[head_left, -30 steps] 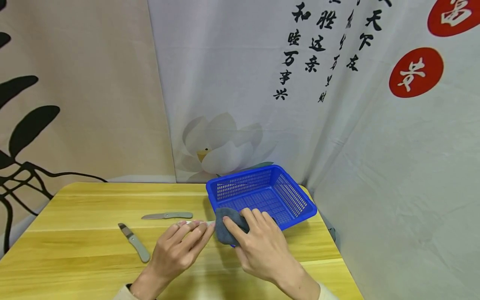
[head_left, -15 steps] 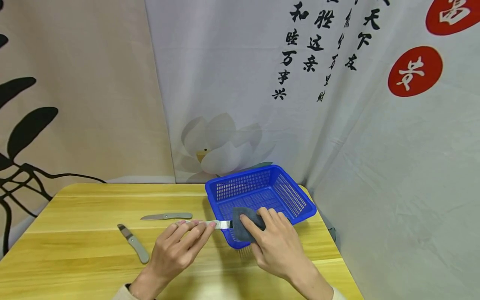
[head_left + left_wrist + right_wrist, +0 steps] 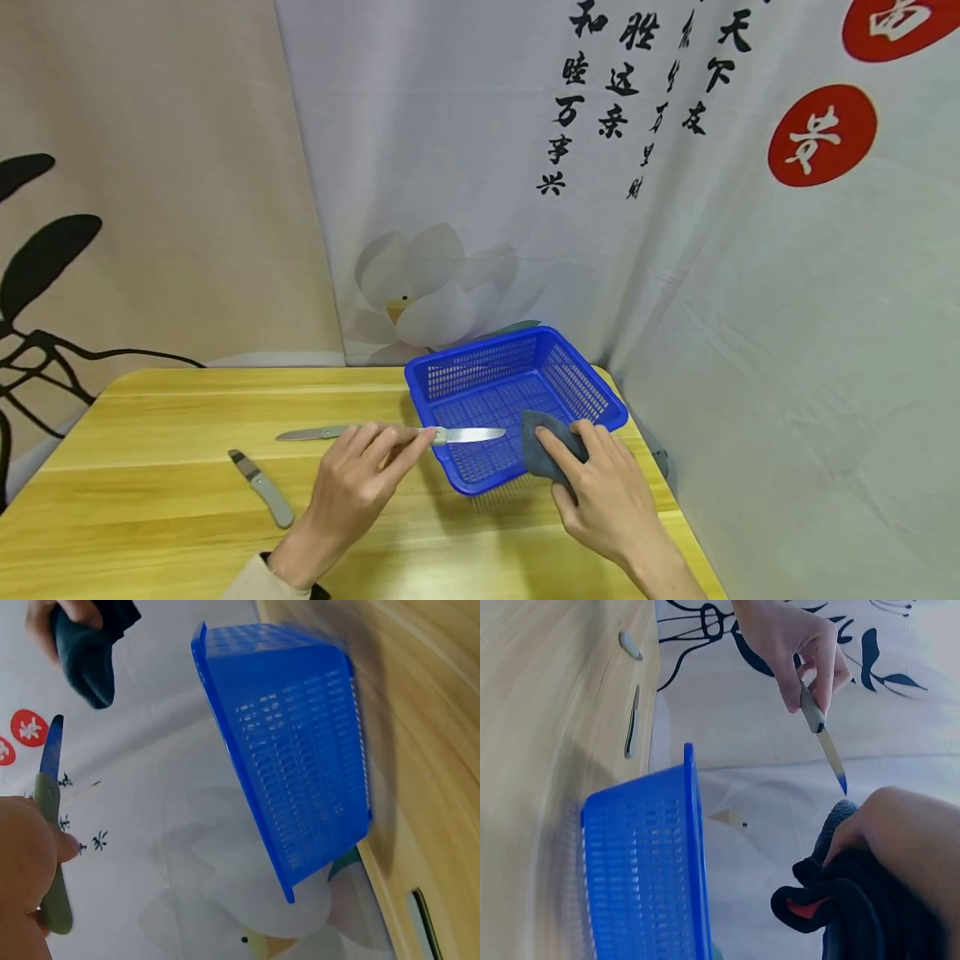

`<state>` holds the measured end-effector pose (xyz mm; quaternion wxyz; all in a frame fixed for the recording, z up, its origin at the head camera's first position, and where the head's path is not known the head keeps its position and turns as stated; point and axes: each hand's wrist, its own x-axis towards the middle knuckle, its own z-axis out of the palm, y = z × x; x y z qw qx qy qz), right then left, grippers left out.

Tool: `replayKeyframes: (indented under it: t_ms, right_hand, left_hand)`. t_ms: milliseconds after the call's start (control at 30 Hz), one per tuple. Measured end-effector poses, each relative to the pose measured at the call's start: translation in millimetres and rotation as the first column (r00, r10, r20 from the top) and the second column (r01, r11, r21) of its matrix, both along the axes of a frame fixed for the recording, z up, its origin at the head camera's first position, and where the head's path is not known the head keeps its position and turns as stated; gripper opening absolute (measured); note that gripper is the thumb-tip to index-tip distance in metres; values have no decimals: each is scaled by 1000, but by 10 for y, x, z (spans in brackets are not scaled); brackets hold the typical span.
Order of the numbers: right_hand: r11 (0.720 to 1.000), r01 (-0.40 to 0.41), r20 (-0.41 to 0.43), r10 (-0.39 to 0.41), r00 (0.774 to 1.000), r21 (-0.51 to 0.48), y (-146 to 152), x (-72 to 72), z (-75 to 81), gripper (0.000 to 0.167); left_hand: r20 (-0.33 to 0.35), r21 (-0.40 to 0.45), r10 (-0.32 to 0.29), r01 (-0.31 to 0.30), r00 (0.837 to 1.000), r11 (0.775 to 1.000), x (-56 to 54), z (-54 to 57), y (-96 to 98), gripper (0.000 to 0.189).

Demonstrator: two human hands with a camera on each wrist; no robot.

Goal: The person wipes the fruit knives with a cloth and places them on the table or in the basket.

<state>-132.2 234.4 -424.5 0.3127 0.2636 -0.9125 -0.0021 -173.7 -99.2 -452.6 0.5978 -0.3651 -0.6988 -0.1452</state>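
Note:
My left hand (image 3: 356,479) pinches the grey-green handle of a knife (image 3: 476,435), whose bare blade points right over the blue basket (image 3: 468,487). Bunched in my right hand (image 3: 607,492) is a dark grey-blue cloth (image 3: 538,446), a short gap beyond the blade's tip. From the left wrist view, the knife (image 3: 49,757) and the cloth (image 3: 84,656) also stand apart. The right wrist view has the blade (image 3: 831,754) aimed at the cloth (image 3: 832,825), both raised above the basket's rim.
Two more knives lie on the wooden table (image 3: 150,467): one (image 3: 298,434) behind my left hand, its handle partly covered, another (image 3: 262,490) to the left. A printed curtain (image 3: 450,125) hangs behind the table and along its right side.
My right hand has drawn the cloth rightward along the blade and off its tip, baring the blade. The left hand keeps its hold on the knife, slightly higher. The view has shifted a little.

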Motion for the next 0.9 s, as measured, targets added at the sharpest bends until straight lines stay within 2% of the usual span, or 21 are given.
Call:
replayKeyframes:
  t_ms: [67, 167, 300, 367, 467, 600, 667, 733, 833, 900]
  right_hand:
    - [999, 1, -1, -1, 1000, -33, 55, 19, -28, 64]
    - [997, 6, -5, -6, 1000, -77, 133, 47, -70, 62]
    - [993, 25, -14, -27, 1000, -116, 218, 94, -125, 63]
    - [991, 34, -15, -36, 999, -132, 251, 116, -153, 64]
    - [987, 48, -7, -49, 999, -151, 288, 148, -194, 64]
    - [985, 61, 10, -60, 998, -162, 317, 176, -237, 64]
    - [985, 63, 14, -61, 998, -162, 324, 182, -256, 65]
    - [985, 63, 15, -61, 998, -161, 326, 186, -274, 65]
    - [985, 61, 13, -60, 998, -164, 326, 190, -299, 65]
    - [984, 63, 17, -61, 998, -164, 324, 191, -310, 66]
  left_hand:
    - [97, 20, -15, 13, 995, 1000, -32, -60, 12, 45]
    - [232, 41, -34, 25, 972, 999, -99, -117, 36, 54]
    - [377, 90, -91, 61, 922, 994, -192, -118, 118, 52]
    - [447, 135, -133, 80, 885, 988, -234, -114, 178, 47]
    - [557, 197, -182, 84, 811, 977, -286, -105, 275, 43]
    - [713, 254, -220, 48, 666, 966, -364, -89, 407, 39]
    - [759, 279, -243, 35, 604, 960, -411, -79, 474, 39]
    - [784, 306, -270, 31, 559, 951, -465, -77, 541, 39]
    - [804, 341, -304, 24, 511, 940, -541, -79, 637, 39]
    - [829, 355, -315, 0, 463, 935, -589, -84, 696, 41]
